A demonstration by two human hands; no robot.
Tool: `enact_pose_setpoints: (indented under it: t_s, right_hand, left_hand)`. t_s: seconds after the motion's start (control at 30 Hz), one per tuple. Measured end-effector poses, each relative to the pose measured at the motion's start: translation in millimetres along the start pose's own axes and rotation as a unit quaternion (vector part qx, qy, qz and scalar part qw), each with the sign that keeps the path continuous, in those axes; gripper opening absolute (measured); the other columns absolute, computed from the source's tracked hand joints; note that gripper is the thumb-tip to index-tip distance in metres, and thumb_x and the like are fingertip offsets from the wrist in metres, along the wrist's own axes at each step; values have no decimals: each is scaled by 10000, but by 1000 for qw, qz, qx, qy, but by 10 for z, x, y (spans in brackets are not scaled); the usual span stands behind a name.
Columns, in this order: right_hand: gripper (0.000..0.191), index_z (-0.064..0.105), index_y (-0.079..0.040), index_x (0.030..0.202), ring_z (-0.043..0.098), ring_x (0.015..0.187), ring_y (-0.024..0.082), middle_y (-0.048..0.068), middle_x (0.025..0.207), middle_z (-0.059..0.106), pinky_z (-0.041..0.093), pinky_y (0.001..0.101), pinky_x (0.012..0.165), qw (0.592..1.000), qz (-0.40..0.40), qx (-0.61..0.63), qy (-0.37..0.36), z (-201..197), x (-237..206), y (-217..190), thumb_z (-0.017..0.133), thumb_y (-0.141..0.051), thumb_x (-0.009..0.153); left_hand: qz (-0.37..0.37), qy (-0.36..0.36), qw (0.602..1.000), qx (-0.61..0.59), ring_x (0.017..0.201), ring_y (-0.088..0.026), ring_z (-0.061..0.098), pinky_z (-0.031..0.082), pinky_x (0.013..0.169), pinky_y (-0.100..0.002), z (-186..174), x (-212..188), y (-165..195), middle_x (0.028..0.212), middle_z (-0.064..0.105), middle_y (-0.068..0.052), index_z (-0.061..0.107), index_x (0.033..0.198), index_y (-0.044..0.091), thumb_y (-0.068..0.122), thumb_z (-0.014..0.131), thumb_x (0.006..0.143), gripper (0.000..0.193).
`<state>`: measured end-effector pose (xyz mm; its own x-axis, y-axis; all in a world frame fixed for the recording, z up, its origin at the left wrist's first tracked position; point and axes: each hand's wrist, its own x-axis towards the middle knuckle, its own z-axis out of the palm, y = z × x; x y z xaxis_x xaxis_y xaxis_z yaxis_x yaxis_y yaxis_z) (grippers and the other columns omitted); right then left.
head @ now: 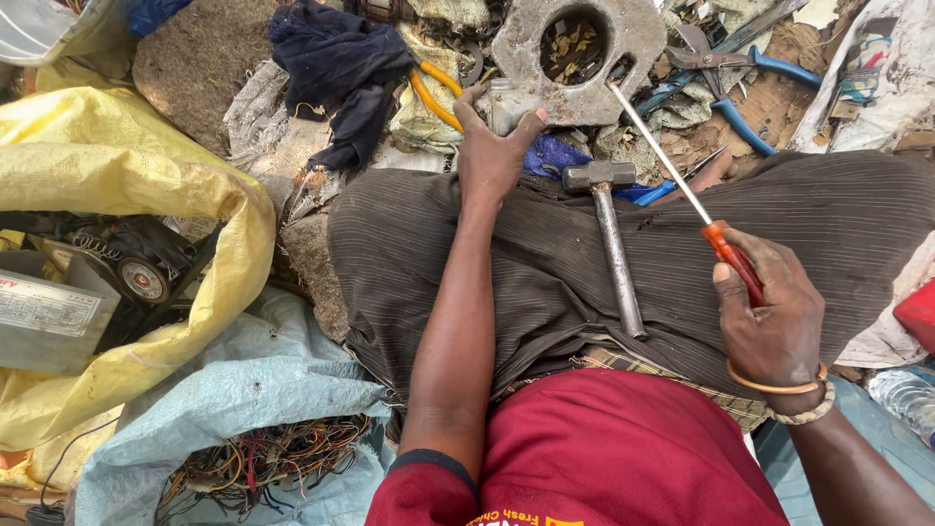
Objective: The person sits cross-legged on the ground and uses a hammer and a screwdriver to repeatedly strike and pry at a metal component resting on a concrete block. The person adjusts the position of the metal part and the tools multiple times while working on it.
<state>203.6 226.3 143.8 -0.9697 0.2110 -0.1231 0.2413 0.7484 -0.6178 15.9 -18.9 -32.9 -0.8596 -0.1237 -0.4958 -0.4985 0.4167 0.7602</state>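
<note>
My left hand (490, 146) reaches forward and grips a small grey metal part (506, 103) set against a large metal casting (584, 49) with a round hole. My right hand (774, 312) holds a long screwdriver (672, 175) by its red handle; its shaft slants up to the casting's lower right edge. A steel hammer (612, 229) lies across my lap on dark striped trousers (565, 263).
Blue-handled pliers (740, 88) and yellow-handled pliers (433, 93) lie among rags and scrap. A dark cloth (336, 68) lies at top centre. A yellow sack (127, 185) holds machine parts at left. A pale sack of tangled wires (263, 458) sits bottom left.
</note>
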Motion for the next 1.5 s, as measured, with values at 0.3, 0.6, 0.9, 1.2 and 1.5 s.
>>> enact_pose_setpoints:
  t_s: [0.3, 0.6, 0.9, 1.2, 1.5]
  right_hand:
    - [211, 654, 10, 1346, 684, 1090, 277, 162, 1219, 684, 550, 371, 919, 994, -61, -27, 92, 61, 164, 337, 686, -91, 1164]
    - [306, 626, -21, 1327, 637, 1105, 335, 156, 1222, 595, 525, 454, 970, 974, -43, -128, 180, 97, 1508, 1414, 599, 56, 1033]
    - [327, 718, -80, 1147, 691, 963, 326, 140, 1055, 722, 535, 502, 859, 985, 74, -109, -109, 716, 1363, 741, 706, -344, 955]
    - [384, 750, -73, 1086, 696, 877, 366, 186, 956, 700, 531, 536, 832, 949, 79, -97, -288, 1331, 1190, 616, 671, -427, 961]
    - [812, 406, 47, 1315, 665, 624, 410, 211, 693, 644, 564, 525, 623, 923, 50, -163, -345, 1636, 1213, 664, 738, -566, 899]
  left_hand:
    - [-10, -19, 993, -118, 803, -272, 723, 550, 669, -391, 6, 158, 30, 1102, 748, -237, 326, 1532, 108, 626, 668, 828, 938]
    - [106, -107, 987, 56, 943, -300, 785, 639, 833, -462, 134, 194, 154, 1151, 713, -227, 315, 1493, 84, 693, 800, 667, 1135]
    - [187, -166, 952, 175, 1130, -292, 725, 596, 994, -504, 94, 609, 531, 1312, 690, -174, 432, 1528, 140, 584, 724, 879, 839]
    - [318, -109, 859, 387, 1332, -349, 437, 372, 1118, -534, 473, 910, 388, 1490, 482, -120, 477, 1475, 141, 406, 765, 863, 727]
    - [346, -34, 859, 375, 1296, -301, 466, 387, 1077, -515, 508, 925, 286, 1451, 535, -56, 501, 1518, 156, 478, 734, 923, 716]
